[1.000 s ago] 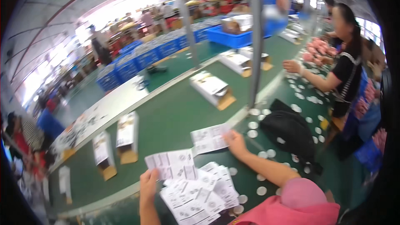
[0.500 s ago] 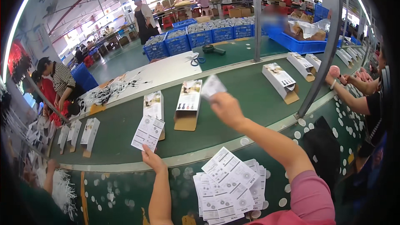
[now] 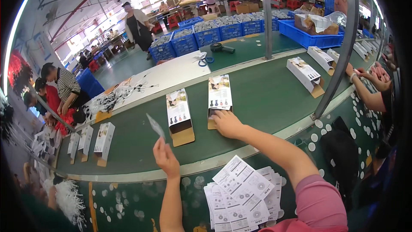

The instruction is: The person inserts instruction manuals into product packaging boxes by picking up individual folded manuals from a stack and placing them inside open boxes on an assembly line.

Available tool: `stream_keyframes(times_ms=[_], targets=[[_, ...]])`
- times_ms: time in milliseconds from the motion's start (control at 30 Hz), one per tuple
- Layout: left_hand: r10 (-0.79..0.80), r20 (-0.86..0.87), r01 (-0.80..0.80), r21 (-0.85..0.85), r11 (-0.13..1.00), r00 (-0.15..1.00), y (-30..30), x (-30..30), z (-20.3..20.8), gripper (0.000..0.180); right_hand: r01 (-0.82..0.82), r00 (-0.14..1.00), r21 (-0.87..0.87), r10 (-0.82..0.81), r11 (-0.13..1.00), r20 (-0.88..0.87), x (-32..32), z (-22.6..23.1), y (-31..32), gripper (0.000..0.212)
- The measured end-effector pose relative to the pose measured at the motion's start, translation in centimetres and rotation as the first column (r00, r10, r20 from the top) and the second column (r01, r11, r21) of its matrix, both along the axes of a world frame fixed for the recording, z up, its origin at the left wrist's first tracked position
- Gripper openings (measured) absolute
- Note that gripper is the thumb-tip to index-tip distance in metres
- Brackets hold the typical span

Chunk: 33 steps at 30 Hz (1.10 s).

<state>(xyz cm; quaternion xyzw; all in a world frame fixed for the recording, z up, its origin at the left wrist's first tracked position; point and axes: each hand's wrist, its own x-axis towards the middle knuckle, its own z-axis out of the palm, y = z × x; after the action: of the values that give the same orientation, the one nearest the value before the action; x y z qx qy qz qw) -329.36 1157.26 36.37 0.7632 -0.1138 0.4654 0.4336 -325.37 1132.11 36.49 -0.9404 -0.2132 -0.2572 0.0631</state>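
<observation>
My left hand (image 3: 166, 157) pinches a thin paper leaflet (image 3: 155, 125), seen nearly edge-on and blurred, above the green belt's near side. At the near end of a printed white carton (image 3: 219, 91), my right hand (image 3: 227, 123) has its fingers at the mouth. The fingertips are hidden there, so any paper under them cannot be made out. Just left of it lies another carton (image 3: 177, 107), its brown end flap folded out toward me. In front of me rests a loose stack of printed leaflets (image 3: 243, 189).
The green conveyor belt (image 3: 262, 99) carries more cartons (image 3: 104, 139) at left and a carton (image 3: 305, 75) at right. A grey metal post (image 3: 341, 60) rises at the belt's near edge. Blue scissors (image 3: 205, 60) lie beyond. Co-workers' hands (image 3: 365, 75) work at right.
My right hand has gone from holding a leaflet in the air to a carton's mouth. The left hand's leaflet has turned edge-on. The nearby cartons appear further right in view.
</observation>
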Motion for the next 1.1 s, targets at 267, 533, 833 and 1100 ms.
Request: stream_keyframes(times_ms=[267, 533, 833, 1100], targets=[[0.084, -0.392, 0.299, 0.808, 0.507, 0.916, 0.1, 8.7, -2.3, 0.015, -0.081, 0.266, 0.610, 0.607, 0.789, -0.749, -9.1, 9.1, 4.0, 0.050], [-0.279, -0.351, 0.448, 0.672, 0.590, 0.894, 2.6, 8.7, -0.4, 0.027, -0.322, 0.346, 0.437, 0.533, 0.840, -0.772, -10.0, 8.4, 11.5, 0.040], [-0.763, -0.628, 0.844, -0.485, 0.230, -0.154, 13.5, -3.6, 5.9, 0.032, 0.117, 0.474, 0.791, 0.666, 0.600, -0.575, -10.9, 7.9, 12.3, 0.026], [-0.493, -0.864, 0.933, -0.090, 0.348, 0.100, 19.0, -4.9, 7.0, 0.041, 0.252, 0.959, 0.965, 0.117, 0.067, -0.258, -11.7, -1.4, 16.9, 0.028]])
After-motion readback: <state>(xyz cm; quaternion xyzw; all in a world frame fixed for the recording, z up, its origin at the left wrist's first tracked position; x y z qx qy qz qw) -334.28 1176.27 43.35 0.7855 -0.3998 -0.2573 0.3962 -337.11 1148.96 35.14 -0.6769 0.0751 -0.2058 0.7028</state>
